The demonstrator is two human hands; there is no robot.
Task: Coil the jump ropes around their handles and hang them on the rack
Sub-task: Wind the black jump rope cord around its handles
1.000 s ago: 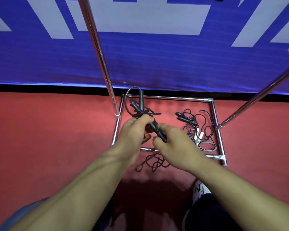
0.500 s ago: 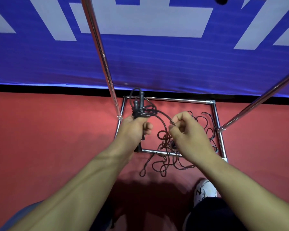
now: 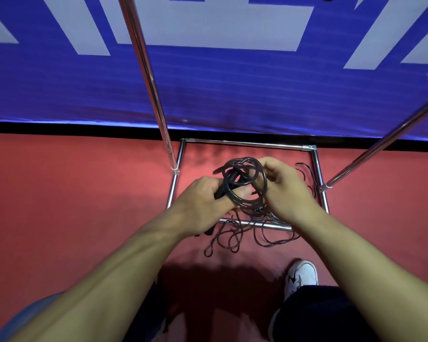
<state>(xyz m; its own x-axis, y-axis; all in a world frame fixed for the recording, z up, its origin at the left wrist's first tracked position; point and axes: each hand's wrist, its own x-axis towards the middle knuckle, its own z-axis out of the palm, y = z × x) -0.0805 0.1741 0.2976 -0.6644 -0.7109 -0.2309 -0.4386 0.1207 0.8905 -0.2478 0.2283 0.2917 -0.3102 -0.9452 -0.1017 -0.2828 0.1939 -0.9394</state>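
Red floor (image 3: 72, 206) below — both hands' fingers (image 3: 242, 192) clench the coiled jump rope (image 3: 242, 169)

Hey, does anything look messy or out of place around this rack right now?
Yes. Loose black rope from the jump rope being coiled trails over the chrome rack base onto the red floor in tangled loops. The left hand grips the handles; the right hand pinches the coil. Nothing looks damaged.

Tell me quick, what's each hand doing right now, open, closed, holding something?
Left hand: closed on the black jump rope handles.
Right hand: closed, pinching the rope coil it is winding around them.
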